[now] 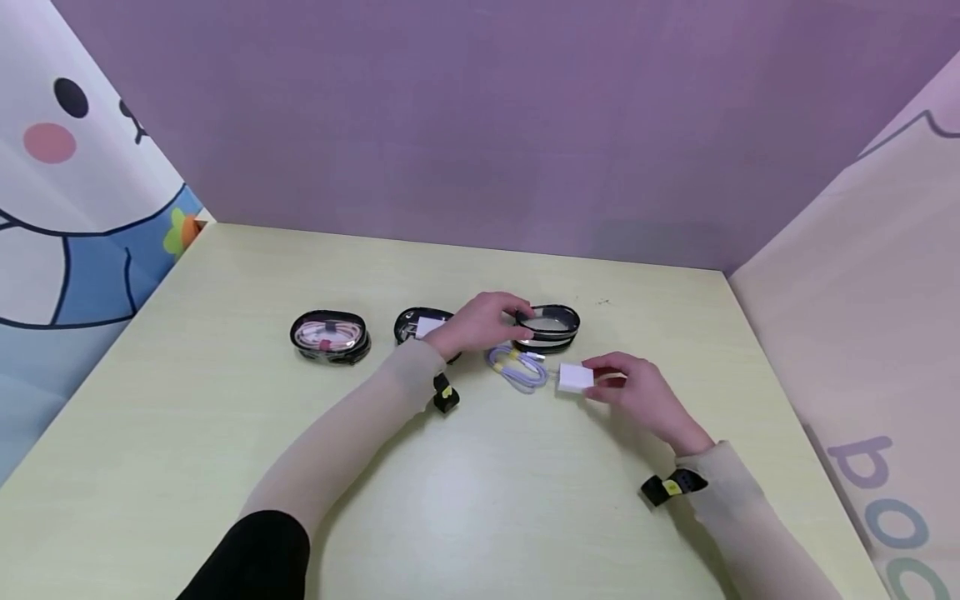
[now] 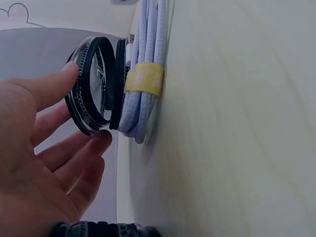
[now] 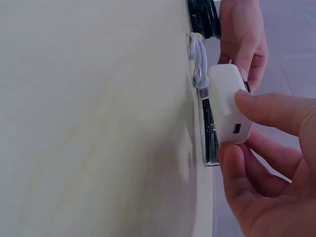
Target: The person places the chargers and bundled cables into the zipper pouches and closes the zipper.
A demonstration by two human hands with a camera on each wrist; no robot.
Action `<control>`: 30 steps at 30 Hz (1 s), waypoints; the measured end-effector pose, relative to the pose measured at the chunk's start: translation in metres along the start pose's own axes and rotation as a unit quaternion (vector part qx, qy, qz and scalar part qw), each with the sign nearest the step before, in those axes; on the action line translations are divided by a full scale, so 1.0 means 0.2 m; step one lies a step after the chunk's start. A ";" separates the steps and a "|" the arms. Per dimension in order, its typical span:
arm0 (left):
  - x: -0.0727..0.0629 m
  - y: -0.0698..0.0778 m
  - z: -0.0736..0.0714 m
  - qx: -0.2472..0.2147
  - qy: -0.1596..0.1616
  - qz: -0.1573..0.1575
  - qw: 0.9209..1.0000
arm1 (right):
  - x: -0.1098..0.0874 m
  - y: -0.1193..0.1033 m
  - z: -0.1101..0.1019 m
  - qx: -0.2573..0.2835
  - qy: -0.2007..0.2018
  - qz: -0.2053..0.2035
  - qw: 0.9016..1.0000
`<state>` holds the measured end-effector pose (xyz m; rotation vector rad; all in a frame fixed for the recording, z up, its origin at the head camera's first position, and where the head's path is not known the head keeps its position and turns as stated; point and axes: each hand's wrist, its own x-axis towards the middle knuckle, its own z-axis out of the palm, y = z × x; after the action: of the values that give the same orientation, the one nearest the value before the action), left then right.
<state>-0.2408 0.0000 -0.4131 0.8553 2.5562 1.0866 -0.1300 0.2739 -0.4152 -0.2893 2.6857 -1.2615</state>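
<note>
My left hand (image 1: 482, 323) pinches the rim of a small clear case with black zip trim (image 1: 567, 333), thumb on one side and fingers on the other in the left wrist view. The case lid stands raised from its base. Just in front of it lies a coiled lilac cable (image 1: 521, 377), bound with a yellow tie (image 2: 144, 79). My right hand (image 1: 641, 392) holds a white charger plug (image 1: 576, 378) between thumb and fingers, beside the cable's end. In the right wrist view a USB port shows on the charger's near face.
Left of the hands sits a black-trimmed case (image 1: 330, 335) with a pink cable inside. A second filled case (image 1: 408, 323) with something white in it is partly hidden by my left wrist. A purple wall (image 1: 480, 125) rises behind the pale table (image 1: 450, 517).
</note>
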 end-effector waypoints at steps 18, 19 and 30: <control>-0.01 -0.03 0.02 -0.063 0.004 0.016 0.998 | 0.14 0.00 0.02 0.051 0.048 0.013 0.997; -0.02 -0.03 0.02 -0.065 0.004 0.017 0.998 | 0.15 0.00 0.02 0.050 0.050 0.013 0.997; -0.01 -0.03 0.03 -0.077 0.011 0.002 0.997 | 0.18 0.01 0.06 0.036 0.038 0.040 0.998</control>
<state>-0.2398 -0.0011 -0.4224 0.8130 2.4518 1.2813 -0.1624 0.2576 -0.4257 -0.1259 2.6773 -1.3683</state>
